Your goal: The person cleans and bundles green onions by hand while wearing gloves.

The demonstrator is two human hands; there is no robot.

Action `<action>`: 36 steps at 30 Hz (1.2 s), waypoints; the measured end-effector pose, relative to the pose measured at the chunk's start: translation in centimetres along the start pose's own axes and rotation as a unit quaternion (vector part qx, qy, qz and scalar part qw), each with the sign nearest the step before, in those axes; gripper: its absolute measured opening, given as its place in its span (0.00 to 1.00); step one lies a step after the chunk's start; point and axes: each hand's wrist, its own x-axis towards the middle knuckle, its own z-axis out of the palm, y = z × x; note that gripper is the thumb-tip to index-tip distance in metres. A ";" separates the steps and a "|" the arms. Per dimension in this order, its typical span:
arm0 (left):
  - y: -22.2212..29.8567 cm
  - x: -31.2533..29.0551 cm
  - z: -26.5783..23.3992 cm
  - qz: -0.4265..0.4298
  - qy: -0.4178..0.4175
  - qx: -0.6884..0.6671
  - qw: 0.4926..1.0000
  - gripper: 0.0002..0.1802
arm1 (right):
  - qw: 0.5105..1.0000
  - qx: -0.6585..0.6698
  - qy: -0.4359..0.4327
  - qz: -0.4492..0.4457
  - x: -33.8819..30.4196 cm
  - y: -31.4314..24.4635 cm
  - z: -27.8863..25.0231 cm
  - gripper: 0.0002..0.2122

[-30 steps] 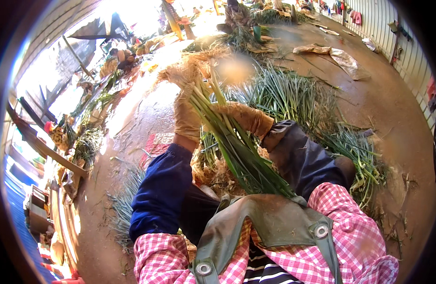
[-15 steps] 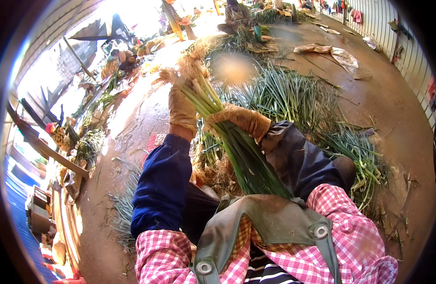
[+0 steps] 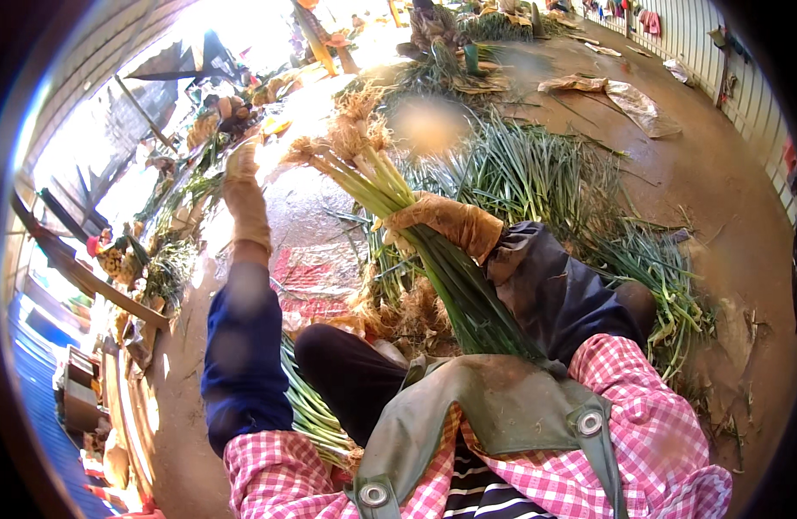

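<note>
A bundle of spring onions [image 3: 394,195] slants up from my lap, with its pale roots [image 3: 351,134] at the far end and its green leaves running down against my apron [image 3: 494,394]. My right hand [image 3: 446,223], in a soiled tan glove, is closed round the stems about midway. My left hand [image 3: 245,186], also gloved, is raised to the left, apart from the bundle and touching nothing. Its fingers look stretched out, though glare blurs the tips.
A large heap of spring onions [image 3: 524,173] lies ahead and to the right. More stalks [image 3: 316,406] lie beside my left knee, near a red and white sack [image 3: 308,281]. A pale sack [image 3: 636,112] rests on the brown floor. Another person [image 3: 433,30] sits farther off.
My left hand has left the root end of the bundle and swung out to the left. My right hand keeps hold of the spring onions, almost unmoved. Stalks beside my left knee now show.
</note>
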 end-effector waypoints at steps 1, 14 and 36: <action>2.3 -1.2 0.9 0.039 -0.032 0.031 0.998 0.17 | 1.000 -0.008 -0.020 -0.002 0.2 0.2 -0.1 0.17; 1.9 -1.9 2.6 0.122 -0.028 0.300 0.946 0.10 | 1.000 -0.007 -0.008 0.003 2.2 0.6 2.7 0.10; 10.0 -5.7 1.6 0.377 -0.250 0.357 0.817 0.37 | 0.999 0.042 0.004 0.016 1.0 -1.3 -1.5 0.17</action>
